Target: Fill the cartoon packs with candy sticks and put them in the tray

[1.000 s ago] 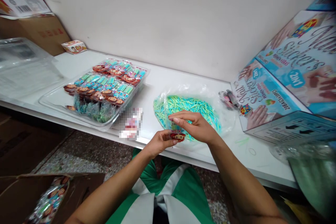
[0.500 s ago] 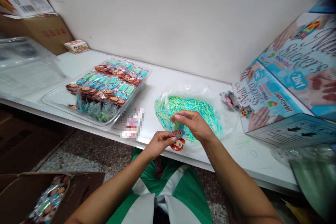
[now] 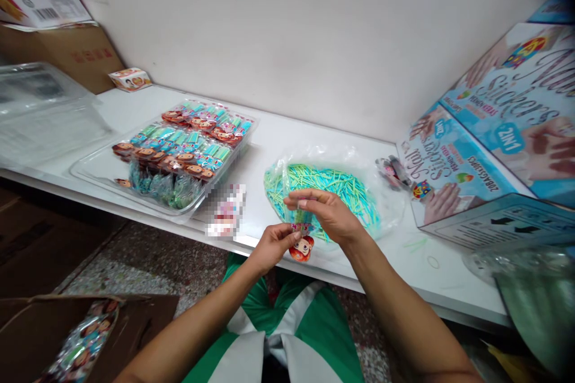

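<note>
My left hand pinches the lower part of a small clear candy-stick packet, printed with a red-haired cartoon head that hangs downward. Greenish sticks show through its clear part. My right hand is at the packet's upper end, thumb and fingers closed around it; the fingertips partly cover that end. Just behind both hands lies a large clear plastic bag with a heap of loose green and blue sticks in it.
Left of the hands, a clear plastic tray holds rows of filled packets. Printed blue cartons stand at the right. An open brown box with packets sits low at the left. The white table's front edge runs below my hands.
The packet and my right hand have shifted slightly left. My right fingers now stretch further over the packet's upper end, while my left hand keeps its pinch.
</note>
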`<state>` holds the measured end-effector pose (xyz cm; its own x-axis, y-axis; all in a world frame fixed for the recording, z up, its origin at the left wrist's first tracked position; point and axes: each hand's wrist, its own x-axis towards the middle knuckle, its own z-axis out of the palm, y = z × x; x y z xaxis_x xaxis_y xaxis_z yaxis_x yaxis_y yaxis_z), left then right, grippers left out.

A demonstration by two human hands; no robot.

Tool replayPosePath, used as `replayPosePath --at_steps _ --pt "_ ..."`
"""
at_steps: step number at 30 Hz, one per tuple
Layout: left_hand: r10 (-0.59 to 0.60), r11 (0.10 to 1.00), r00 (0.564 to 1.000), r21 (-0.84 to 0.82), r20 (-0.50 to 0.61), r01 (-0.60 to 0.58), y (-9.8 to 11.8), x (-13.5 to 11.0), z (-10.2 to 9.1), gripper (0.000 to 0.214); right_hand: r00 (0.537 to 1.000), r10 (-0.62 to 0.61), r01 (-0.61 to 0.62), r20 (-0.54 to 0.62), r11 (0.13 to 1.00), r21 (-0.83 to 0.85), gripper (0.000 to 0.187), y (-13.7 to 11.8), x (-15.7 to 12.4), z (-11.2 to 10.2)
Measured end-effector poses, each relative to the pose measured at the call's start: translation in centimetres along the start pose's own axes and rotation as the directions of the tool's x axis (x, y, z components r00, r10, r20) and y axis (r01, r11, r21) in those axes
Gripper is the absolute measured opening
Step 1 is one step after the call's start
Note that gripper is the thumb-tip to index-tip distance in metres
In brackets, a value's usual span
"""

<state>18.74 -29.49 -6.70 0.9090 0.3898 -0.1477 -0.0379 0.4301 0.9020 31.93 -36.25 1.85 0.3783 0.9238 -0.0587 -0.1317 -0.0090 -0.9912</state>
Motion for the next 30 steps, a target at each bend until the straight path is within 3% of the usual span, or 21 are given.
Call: replayPosePath --at_steps 7,12,19,24,30 --pt "-0.008 1.0 0.999 0.017 0.035 0.007 0.4 -0.1 -0.2 0.035 0.994 -0.063 0.064 -0.092 0.998 0.007 0.021 0.5 0.2 -0.2" --pt "-0.078 0.996 0.995 -0.038 0.066 0.08 0.4 -0.3 0.2 0.038 0.99 -0.044 0.051 -0.136 0.997 0.051 0.021 0.4 0.1 -0.2" --pt "-0.104 0.994 0.991 -0.024 0.083 0.107 0.7 -0.6 0.4 0.04 0.98 -0.086 0.069 -0.179 0.992 -0.101 0.023 0.4 0.1 -0.6" --pt "-0.139 0.99 0.987 -0.019 0.085 0.141 0.9 -0.5 0.6 0.037 0.984 0.007 -0.003 -0.18 1.0 0.025 0.027 0.6 0.4 -1.0" --pt "-0.159 0.982 0.985 -0.089 0.064 0.165 1.0 -0.6 0.9 0.034 0.981 0.021 -0.016 -0.193 0.999 0.029 0.031 0.8 0.5 -1.4"
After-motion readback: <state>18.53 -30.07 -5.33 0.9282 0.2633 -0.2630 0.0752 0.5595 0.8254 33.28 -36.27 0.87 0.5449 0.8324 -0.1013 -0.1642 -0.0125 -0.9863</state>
